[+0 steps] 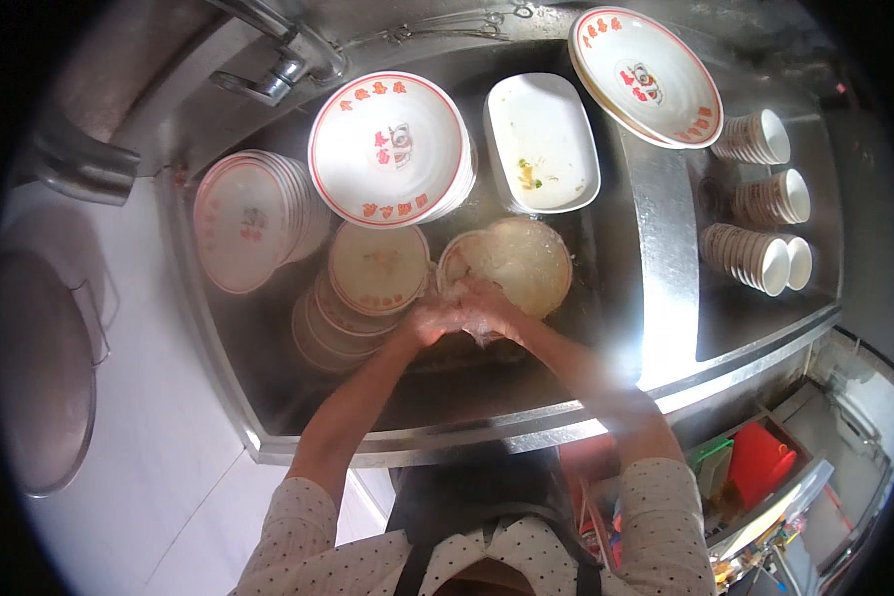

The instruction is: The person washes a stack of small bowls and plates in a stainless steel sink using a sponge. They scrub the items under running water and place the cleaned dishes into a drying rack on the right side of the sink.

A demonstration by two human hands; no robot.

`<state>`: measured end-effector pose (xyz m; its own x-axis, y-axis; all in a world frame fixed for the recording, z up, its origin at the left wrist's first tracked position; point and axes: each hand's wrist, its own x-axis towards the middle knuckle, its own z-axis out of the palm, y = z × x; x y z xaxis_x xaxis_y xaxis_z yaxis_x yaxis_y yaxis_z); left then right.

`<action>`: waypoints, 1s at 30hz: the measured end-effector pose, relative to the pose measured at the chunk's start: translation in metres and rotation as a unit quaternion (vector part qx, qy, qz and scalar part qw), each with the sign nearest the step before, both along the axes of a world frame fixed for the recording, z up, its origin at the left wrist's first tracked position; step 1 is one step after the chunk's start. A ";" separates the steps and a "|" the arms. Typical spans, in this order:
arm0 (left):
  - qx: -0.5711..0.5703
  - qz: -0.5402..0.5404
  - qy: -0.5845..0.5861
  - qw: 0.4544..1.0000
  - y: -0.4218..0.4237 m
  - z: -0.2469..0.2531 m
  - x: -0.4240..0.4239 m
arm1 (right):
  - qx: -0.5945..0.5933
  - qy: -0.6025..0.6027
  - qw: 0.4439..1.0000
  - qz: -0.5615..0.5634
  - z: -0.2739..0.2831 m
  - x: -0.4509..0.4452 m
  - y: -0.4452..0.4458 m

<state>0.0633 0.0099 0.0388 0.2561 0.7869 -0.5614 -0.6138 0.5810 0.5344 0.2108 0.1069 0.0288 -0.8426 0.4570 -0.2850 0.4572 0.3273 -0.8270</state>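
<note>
Over the metal sink basin, my left hand (433,319) and my right hand (490,307) meet around a pale, wet bundle, perhaps a cloth or a small dish; spray blurs it. Just beyond them, a round white bowl with a red rim (540,261) lies in murky water. To the left is an overlapping row of submerged bowls (378,268). Behind stand a tall stack of red-rimmed bowls (387,149), a second stack of plates (242,223) leaning at the left, and a white rectangular dish (544,141) with food scraps in it. My fingertips are partly hidden.
A metal faucet (272,78) is at the back left. Past the sink divider (663,223), several stacks of small cups (763,197) lie on their sides. Large red-rimmed plates (648,78) rest at the back right. The sink's front rim (447,439) runs before my body.
</note>
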 end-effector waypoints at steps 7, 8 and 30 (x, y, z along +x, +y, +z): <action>-0.033 -0.038 0.185 0.981 0.024 0.083 -0.005 | -0.013 -0.140 0.990 0.002 0.088 0.001 0.053; -0.081 -0.009 0.129 0.988 0.027 0.077 0.001 | -0.013 -0.048 0.992 -0.116 0.043 0.006 0.043; -0.089 0.082 0.061 0.991 0.028 0.070 0.016 | -0.651 0.112 0.576 -0.482 0.028 0.010 0.070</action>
<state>0.0792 0.0374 0.1089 0.0550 0.6985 -0.7134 -0.6443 0.5707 0.5091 0.2205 0.1770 0.0567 -0.4585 0.2657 -0.8480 -0.2575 -0.9530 -0.1594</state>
